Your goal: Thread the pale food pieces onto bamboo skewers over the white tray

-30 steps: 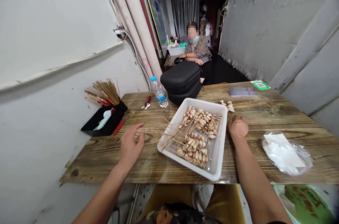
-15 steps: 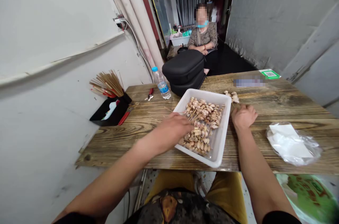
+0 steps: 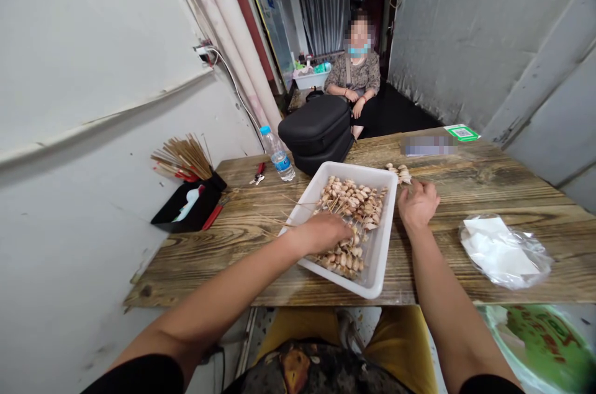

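Note:
A white tray [image 3: 385, 239] on the table holds many skewers [image 3: 342, 195] threaded with small pale-brown pieces of food, perhaps shellfish meat. Over its left rim reaches my left hand [image 3: 328, 232], its fingers curled together down onto a skewer in the middle of the pile; the fingertips are partly hidden. Just outside the right rim, my right hand [image 3: 419, 203] is low over the table with bent fingers. It closes around the stick ends of a few skewers [image 3: 398, 173], whose food pieces show beyond the fingers.
Behind the tray stand a black case [image 3: 319, 130] and a water bottle [image 3: 278, 155]. Keys [image 3: 257, 175] and a black box [image 3: 181, 211] with bare sticks [image 3: 184, 157] are left. A plastic bag with white paper [image 3: 503, 251] lies right. A person [image 3: 354, 77] sits beyond the table.
My left hand has moved right and deeper among the skewers in the tray. My right hand stays by the skewers outside the rim. The view has shifted slightly; the seated person's hands have moved lower.

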### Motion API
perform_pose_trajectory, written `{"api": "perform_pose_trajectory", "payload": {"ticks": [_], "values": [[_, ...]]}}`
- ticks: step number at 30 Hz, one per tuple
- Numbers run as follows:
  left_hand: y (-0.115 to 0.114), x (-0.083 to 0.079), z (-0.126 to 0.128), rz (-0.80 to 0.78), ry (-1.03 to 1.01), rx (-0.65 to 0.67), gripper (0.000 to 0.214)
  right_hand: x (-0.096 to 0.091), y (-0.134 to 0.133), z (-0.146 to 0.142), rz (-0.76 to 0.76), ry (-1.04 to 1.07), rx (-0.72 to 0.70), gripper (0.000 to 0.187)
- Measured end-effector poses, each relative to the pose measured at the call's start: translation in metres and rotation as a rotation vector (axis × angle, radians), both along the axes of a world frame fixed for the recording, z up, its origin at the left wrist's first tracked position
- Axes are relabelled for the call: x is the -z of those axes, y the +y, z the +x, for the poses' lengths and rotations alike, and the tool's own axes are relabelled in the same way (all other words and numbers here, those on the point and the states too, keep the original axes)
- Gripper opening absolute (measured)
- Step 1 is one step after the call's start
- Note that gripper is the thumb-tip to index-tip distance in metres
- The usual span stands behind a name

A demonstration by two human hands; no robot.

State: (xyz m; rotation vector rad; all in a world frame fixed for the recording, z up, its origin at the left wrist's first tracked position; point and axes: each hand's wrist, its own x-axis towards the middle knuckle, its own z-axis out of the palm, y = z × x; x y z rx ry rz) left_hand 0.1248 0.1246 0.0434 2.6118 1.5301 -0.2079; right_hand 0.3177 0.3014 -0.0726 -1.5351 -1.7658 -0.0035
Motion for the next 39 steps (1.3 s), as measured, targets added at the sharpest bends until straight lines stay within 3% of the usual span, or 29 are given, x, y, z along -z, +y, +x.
{"api": "perform_pose_trajectory", "payload": {"ticks": [4, 7, 11, 16, 20, 25, 27, 30, 35, 39], "values": [[0.004, -0.006, 0.007, -0.064, 0.085, 0.063, 0.022, 0.003, 0.002, 0.0, 0.005, 0.013, 0.0, 0.033], [-0.007, -0.013, 0.019, 0.012, 0.102, 0.08, 0.019, 0.004, 0.002, 0.0, 0.015, 0.012, -0.009, 0.034], [-0.04, -0.027, 0.03, 0.183, 0.088, 0.028, 0.028, 0.002, 0.002, -0.001, 0.053, 0.019, -0.062, 0.038], [-0.092, -0.044, 0.021, 0.118, 0.068, -0.19, 0.032, -0.002, -0.005, -0.005, 0.043, 0.084, -0.167, 0.041], [-0.132, -0.039, 0.0, 0.068, -0.107, -0.293, 0.029, -0.002, -0.005, -0.007, 0.023, 0.096, -0.265, 0.041], [-0.167, -0.015, -0.031, 0.131, -0.326, -0.481, 0.032, -0.014, -0.003, -0.001, -0.123, 0.169, -0.219, 0.045], [-0.174, -0.008, -0.041, 0.197, -0.415, -0.546, 0.032, -0.028, -0.016, 0.003, -0.148, 0.15, -0.195, 0.045], [-0.175, -0.003, -0.05, 0.336, -0.568, -0.649, 0.029, -0.054, -0.058, 0.007, -0.042, 0.076, -0.244, 0.043], [-0.163, -0.003, -0.057, 0.492, -0.906, -0.841, 0.027, -0.082, -0.135, -0.004, -0.116, -0.158, -0.643, 0.031], [-0.15, -0.008, -0.07, 0.462, -1.229, -0.919, 0.031, -0.093, -0.148, -0.036, -0.177, -0.357, -0.721, 0.025]]}}
